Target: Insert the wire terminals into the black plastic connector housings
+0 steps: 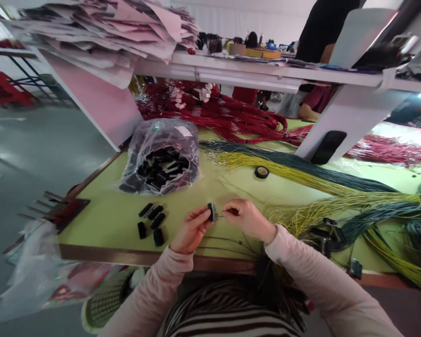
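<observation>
My left hand [192, 228] pinches a small black plastic connector housing [212, 211] between thumb and fingers. My right hand [247, 219] holds a thin dark wire [220, 214] by its end, and the tip reaches the housing. Whether the tip has entered the housing is hidden. Further wires hang from my hands towards my lap. Left of my hands lie several loose black connector housings [152, 222] on the green tabletop [105, 224].
A clear plastic bag of black housings [159, 159] and a roll of black tape [262, 172] sit on the table. Yellow [337, 210], dark green [294, 164] and red wire bundles [210, 112] spread across it. A paper-covered shelf [214, 61] spans above; a person stands beyond it.
</observation>
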A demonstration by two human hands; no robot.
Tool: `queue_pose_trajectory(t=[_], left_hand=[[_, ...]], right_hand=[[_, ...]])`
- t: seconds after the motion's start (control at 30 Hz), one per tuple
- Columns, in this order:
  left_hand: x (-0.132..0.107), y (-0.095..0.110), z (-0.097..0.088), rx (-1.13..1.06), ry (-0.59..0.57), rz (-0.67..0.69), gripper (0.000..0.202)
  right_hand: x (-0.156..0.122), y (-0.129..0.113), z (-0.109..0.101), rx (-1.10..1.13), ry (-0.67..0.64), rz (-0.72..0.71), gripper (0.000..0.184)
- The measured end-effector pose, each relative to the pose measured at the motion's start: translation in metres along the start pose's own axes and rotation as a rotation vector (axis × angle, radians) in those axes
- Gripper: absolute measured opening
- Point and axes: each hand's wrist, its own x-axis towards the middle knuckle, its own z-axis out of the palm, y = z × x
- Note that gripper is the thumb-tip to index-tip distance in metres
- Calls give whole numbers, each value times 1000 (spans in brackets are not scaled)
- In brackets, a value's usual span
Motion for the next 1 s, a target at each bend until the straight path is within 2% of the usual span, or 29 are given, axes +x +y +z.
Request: queue_pose_trajectory(t=[0.23, 0.5, 0.63, 0.77, 1.0], left_hand=[[1, -3, 0, 33, 11, 39, 22], [2, -5, 0, 105, 35, 83, 22], [2, -5, 0, 110, 47, 88, 23], [1, -4, 2, 105, 64, 91, 23], [2, -6, 1, 93, 109, 140, 24]], right_hand=[[-1, 1, 1, -39, -10, -1, 12], [-3, 4, 7, -227, 54, -214, 9], [-3, 5, 10, -239, 65, -262, 11], [-1, 6, 13, -187, 73, -256, 12], [3, 9, 24, -114, 91, -164, 14]])
